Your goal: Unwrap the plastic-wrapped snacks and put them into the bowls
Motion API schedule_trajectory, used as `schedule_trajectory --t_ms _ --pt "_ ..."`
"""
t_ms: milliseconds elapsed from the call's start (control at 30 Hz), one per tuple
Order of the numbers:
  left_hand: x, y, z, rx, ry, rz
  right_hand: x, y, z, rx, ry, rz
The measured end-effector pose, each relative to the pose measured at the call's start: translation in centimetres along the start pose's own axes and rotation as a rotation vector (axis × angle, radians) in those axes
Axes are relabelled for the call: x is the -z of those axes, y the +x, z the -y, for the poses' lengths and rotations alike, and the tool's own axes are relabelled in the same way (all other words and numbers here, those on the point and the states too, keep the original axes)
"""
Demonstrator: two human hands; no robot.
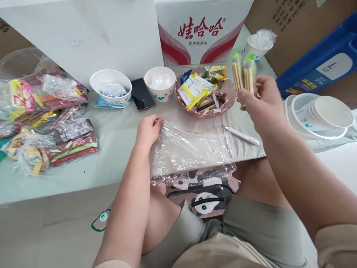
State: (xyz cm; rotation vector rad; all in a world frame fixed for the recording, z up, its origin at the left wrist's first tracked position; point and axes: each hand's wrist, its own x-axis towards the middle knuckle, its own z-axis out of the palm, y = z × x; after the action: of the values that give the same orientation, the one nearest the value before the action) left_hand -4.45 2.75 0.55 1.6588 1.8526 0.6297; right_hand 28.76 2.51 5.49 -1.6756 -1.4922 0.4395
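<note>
Raised to the right of the snack bowl, my right hand [263, 102] is closed on two small packs of sandwich crackers [244, 76] in clear wrappers with green ends. My left hand [149, 130] pinches the upper left corner of a clear plastic sheet or bag [189, 149], which spreads over the table and hangs past its front edge. Behind the plastic stands a pinkish ribbed bowl [206, 113] filled with wrapped snacks [198, 89]. A white utility knife [241, 135] lies at the right of the plastic.
Several packaged snacks [69, 137] are heaped on the left. Paper bowls [111, 98] [160, 93] flank a dark phone [142, 95]. A paper cup [255, 52] with crumpled plastic stands at the back right. Stacked tubs [320, 115] sit at the right. White boxes [206, 33] wall off the back.
</note>
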Motion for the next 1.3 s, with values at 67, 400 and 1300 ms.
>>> schedule_trajectory --t_ms 67,400,1300 --pt "0.0 0.0 0.0 0.004 0.002 0.014 -1.4 2.8 1.5 -0.174 0.051 0.010" --pt "-0.1 0.0 0.0 0.008 0.006 0.036 -2.3 5.2 2.2 -0.150 -0.127 -0.006" --pt "0.0 -0.2 -0.4 0.032 0.010 0.046 -3.1 7.1 10.6 0.001 -0.444 0.257"
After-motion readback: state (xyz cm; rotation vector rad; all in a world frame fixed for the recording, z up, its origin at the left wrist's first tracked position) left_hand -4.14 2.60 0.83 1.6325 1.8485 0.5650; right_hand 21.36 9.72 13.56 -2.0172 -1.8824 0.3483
